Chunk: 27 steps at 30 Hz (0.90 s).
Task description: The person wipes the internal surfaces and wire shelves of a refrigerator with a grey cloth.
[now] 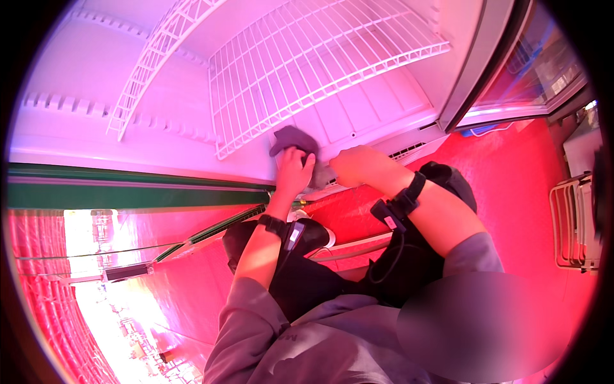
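My left hand (295, 168) is closed on a dark grey cloth (288, 137) at the front lip of a white cabinet interior (377, 109). Just to its right, my right hand (358, 166) has curled fingers at the same lip, beside the cloth; what they grip, if anything, is hidden. A white wire shelf (326, 57) sits above both hands, and a slotted vent strip (409, 148) runs along the edge by my right hand. Both wrists carry black straps with small devices.
An upright wire rack (153, 57) is at upper left. A green-framed open door (128, 195) extends left, a glass door (518, 64) right. My bent dark-clad legs are over a red floor (505, 192). A folded metal-framed item (569, 224) stands at far right.
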{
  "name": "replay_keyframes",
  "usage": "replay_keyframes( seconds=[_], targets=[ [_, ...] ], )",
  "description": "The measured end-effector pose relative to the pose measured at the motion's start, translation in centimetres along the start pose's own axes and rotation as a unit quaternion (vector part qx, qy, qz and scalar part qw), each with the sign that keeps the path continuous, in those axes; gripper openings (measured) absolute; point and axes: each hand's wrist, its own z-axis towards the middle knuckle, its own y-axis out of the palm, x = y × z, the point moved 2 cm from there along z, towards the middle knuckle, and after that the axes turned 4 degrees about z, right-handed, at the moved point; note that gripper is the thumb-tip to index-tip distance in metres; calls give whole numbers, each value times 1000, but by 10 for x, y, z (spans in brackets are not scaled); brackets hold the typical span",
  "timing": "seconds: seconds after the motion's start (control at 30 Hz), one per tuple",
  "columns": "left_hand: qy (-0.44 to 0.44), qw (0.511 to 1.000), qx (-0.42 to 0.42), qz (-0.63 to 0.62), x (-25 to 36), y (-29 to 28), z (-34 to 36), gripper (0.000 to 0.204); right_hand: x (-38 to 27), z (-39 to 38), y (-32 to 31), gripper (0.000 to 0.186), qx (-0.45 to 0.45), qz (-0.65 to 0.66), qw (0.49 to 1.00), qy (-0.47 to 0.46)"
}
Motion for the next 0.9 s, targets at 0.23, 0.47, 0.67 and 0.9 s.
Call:
replay_keyframes(
  seconds=[0.23,0.47,0.67,0.9],
  targets=[
    [0,998,-32,47,24,12,12,43,9,-7,1,23,29,-8,1000,-5],
    [-90,990,-81,70,21,45,21,74,-11,-18,5,23,54,4,997,-56],
    [-107,983,-55,142,9,46,-1,78,-12,-26,13,27,-1,-26,999,-47],
    [-85,987,-38,129,2,48,2,77,-30,-56,27,32,15,-36,994,-106]
  ],
)
